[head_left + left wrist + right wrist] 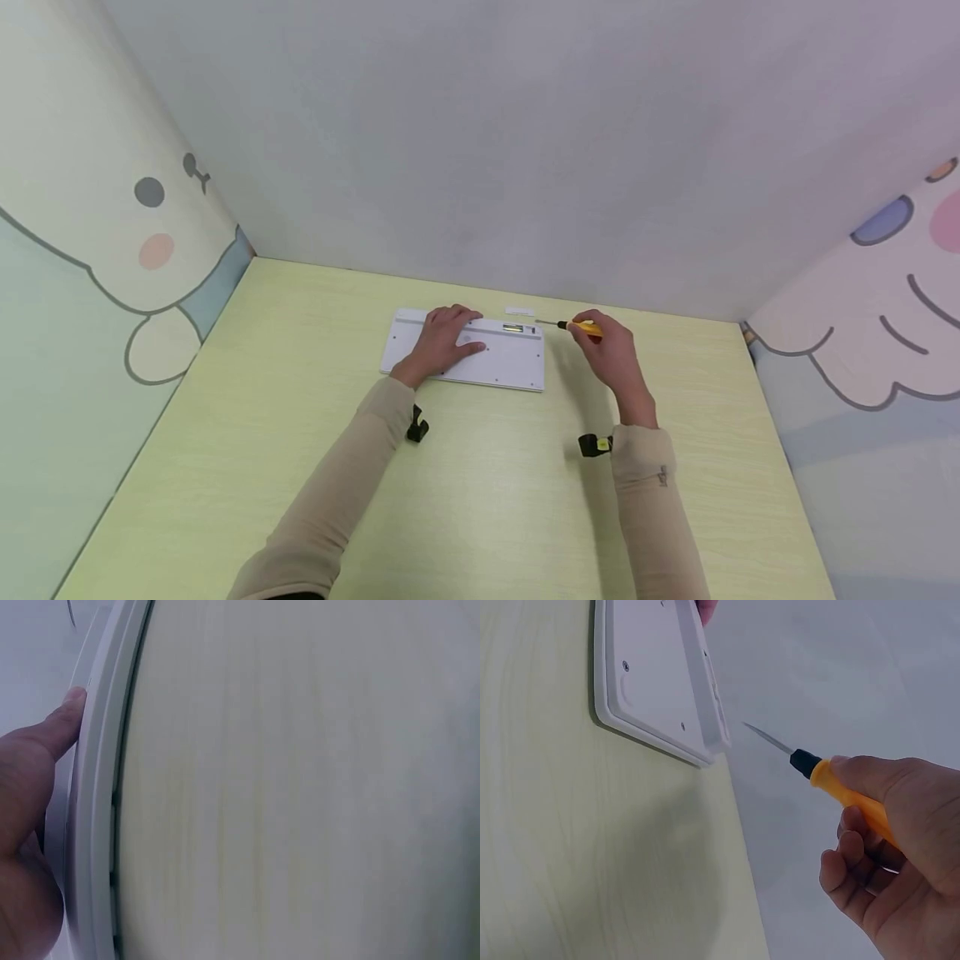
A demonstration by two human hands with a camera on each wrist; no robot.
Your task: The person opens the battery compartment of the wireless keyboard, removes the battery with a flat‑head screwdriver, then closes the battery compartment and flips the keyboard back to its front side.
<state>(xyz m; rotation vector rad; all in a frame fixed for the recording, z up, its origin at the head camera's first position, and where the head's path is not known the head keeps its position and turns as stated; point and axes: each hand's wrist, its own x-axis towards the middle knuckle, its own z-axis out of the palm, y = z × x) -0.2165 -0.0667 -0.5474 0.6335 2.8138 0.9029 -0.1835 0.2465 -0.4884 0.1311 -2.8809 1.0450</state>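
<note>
A white keyboard (502, 365) lies face down on the table, with screws dotted over its back. My left hand (442, 340) rests across its left half, fingers toward the far edge. In the left wrist view the thumb (66, 720) presses on the back near the rim. Near the far right corner, an oblong battery compartment (513, 327) is uncovered. My right hand (609, 354) holds a yellow-handled screwdriver (826, 780) to the right of the keyboard. Its metal shaft (769, 739) points left, the tip apart from the keyboard's corner in the right wrist view.
A small white cover strip (519, 312) lies just behind the keyboard's far right edge. The pale yellow table (300, 333) meets a grey wall (480, 167) close behind. Side walls with cartoon drawings (150, 217) stand left and right. Black wrist cameras (595, 445) hang at both cuffs.
</note>
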